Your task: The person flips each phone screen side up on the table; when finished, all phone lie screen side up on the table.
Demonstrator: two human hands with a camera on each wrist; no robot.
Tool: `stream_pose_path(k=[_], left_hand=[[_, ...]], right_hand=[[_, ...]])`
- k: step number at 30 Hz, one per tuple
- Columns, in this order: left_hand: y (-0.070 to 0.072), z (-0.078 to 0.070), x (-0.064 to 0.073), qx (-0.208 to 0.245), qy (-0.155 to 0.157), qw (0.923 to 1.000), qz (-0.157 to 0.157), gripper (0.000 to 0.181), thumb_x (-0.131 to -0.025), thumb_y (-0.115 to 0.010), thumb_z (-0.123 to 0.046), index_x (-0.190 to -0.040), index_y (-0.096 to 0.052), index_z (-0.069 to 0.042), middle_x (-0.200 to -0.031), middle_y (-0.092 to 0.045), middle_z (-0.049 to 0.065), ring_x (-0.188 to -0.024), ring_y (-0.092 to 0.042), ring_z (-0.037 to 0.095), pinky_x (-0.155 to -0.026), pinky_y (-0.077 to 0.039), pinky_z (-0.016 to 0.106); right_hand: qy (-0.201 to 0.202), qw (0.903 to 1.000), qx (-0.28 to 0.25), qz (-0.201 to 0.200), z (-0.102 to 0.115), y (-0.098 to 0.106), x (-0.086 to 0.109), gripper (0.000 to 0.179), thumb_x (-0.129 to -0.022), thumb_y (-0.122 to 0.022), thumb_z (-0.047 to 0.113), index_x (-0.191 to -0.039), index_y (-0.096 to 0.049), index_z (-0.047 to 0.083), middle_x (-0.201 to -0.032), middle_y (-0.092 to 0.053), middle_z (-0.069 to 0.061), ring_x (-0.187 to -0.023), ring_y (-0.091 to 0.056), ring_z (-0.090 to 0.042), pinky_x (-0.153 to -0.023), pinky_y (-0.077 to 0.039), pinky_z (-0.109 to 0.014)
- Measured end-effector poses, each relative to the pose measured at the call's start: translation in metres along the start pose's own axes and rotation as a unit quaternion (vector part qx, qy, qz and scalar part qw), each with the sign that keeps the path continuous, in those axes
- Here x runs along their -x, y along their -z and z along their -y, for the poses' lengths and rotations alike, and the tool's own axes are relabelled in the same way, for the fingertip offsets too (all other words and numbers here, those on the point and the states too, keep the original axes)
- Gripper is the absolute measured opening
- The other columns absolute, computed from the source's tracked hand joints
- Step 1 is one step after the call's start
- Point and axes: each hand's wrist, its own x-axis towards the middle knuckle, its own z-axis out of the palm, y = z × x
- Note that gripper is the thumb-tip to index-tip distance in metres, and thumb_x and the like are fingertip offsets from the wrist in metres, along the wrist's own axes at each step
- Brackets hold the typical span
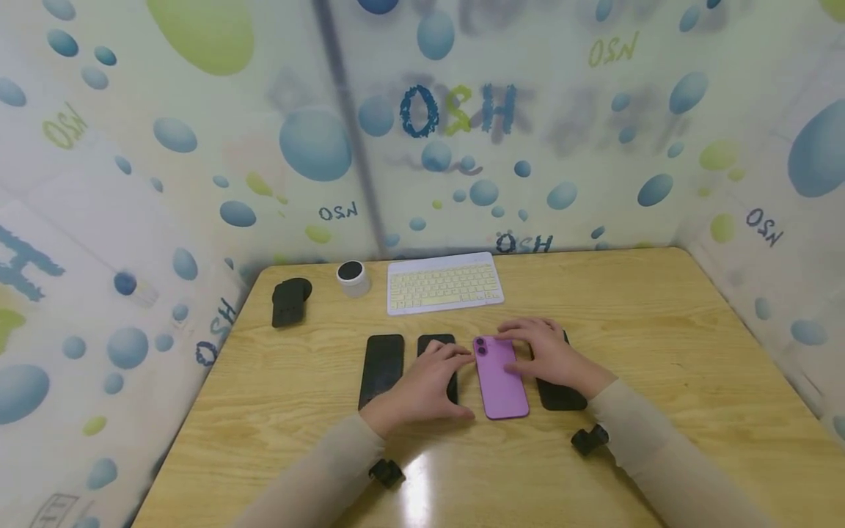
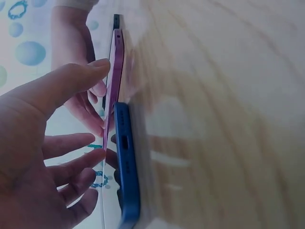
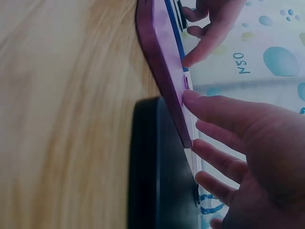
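1. spreading the unclenched right hand (image 1: pixel 544 352), resting its thumb on the glossy purple, rectangular smartphone (image 1: pixel 498 390), lying flat between both hands.
2. splaying the left hand (image 1: pixel 425 381), apart from the right, above a blue-edged black smartphone (image 1: pixel 452 383); reaching toward the purple edge, not clearly showing whether touching.
3. probably steering best by pressing lightly from both sides, sparing the round camera lenses (image 1: pixel 481 345).

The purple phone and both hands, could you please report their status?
Right hand at the right edge of the purple phone; left hand over a dark phone. Purple phone camera side up. Second dark phone close on its right; keyboard farther back.
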Motion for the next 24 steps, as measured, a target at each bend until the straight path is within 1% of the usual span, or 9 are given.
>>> stream_pose_path(k=[5,9,13,17,20,24], left_hand=[[-0.005,-0.002,-0.004,-0.010,-0.001,0.9999,0.000,0.089,-0.075,-0.087,-0.056,-0.148,-0.057,-0.015,-0.152,-0.053,0.001,-0.130,-0.044,0.022,-0.109,-0.042,0.044],[-0.008,-0.004,-0.006,-0.017,0.005,0.9998,0.003,0.089,-0.074,-0.087,-0.058,-0.147,-0.058,-0.018,-0.152,-0.053,-0.001,-0.131,-0.043,0.021,-0.106,-0.039,0.044],[-0.010,-0.005,-0.006,-0.025,0.015,0.9996,0.005,0.090,-0.072,-0.086,-0.062,-0.147,-0.058,-0.020,-0.151,-0.053,-0.003,-0.134,-0.041,0.022,-0.104,-0.037,0.044],[-0.012,-0.008,-0.008,-0.021,0.018,0.9996,-0.005,0.092,-0.069,-0.087,-0.064,-0.144,-0.061,-0.018,-0.148,-0.055,-0.001,-0.137,-0.039,0.023,-0.107,-0.036,0.046],[-0.014,-0.011,-0.011,-0.017,0.017,0.9996,-0.011,0.091,-0.069,-0.088,-0.063,-0.142,-0.063,-0.016,-0.146,-0.056,0.001,-0.138,-0.039,0.023,-0.108,-0.037,0.047],[-0.014,-0.014,-0.013,-0.021,0.025,0.9994,-0.012,0.089,-0.068,-0.089,-0.060,-0.141,-0.064,-0.017,-0.145,-0.057,0.001,-0.137,-0.040,0.023,-0.108,-0.037,0.046]], right_hand=[[0.003,1.0000,-0.001,-0.008,-0.006,0.003,0.005,0.047,-0.090,-0.080,0.025,-0.134,-0.069,0.012,-0.147,-0.060,-0.013,-0.142,-0.042,-0.043,-0.112,-0.010,-0.073],[0.000,0.9999,0.009,-0.006,-0.009,0.004,0.008,0.044,-0.092,-0.079,0.024,-0.134,-0.070,0.013,-0.147,-0.060,-0.011,-0.142,-0.042,-0.042,-0.112,-0.011,-0.072],[0.015,0.9998,0.013,-0.002,-0.012,0.004,0.008,0.043,-0.091,-0.078,0.016,-0.133,-0.070,0.012,-0.145,-0.061,-0.011,-0.140,-0.045,-0.042,-0.112,-0.012,-0.074],[0.031,0.9995,0.012,0.001,-0.015,0.005,0.008,0.046,-0.088,-0.080,0.012,-0.133,-0.070,0.010,-0.143,-0.062,-0.013,-0.138,-0.049,-0.042,-0.112,-0.012,-0.076],[0.030,0.9994,0.015,0.003,-0.016,0.006,0.008,0.047,-0.087,-0.082,0.015,-0.132,-0.071,0.010,-0.142,-0.063,-0.014,-0.137,-0.050,-0.042,-0.112,-0.016,-0.074],[0.027,0.9994,0.020,0.004,-0.016,0.006,0.008,0.048,-0.087,-0.083,0.018,-0.132,-0.071,0.009,-0.141,-0.063,-0.014,-0.136,-0.051,-0.042,-0.111,-0.020,-0.070]])
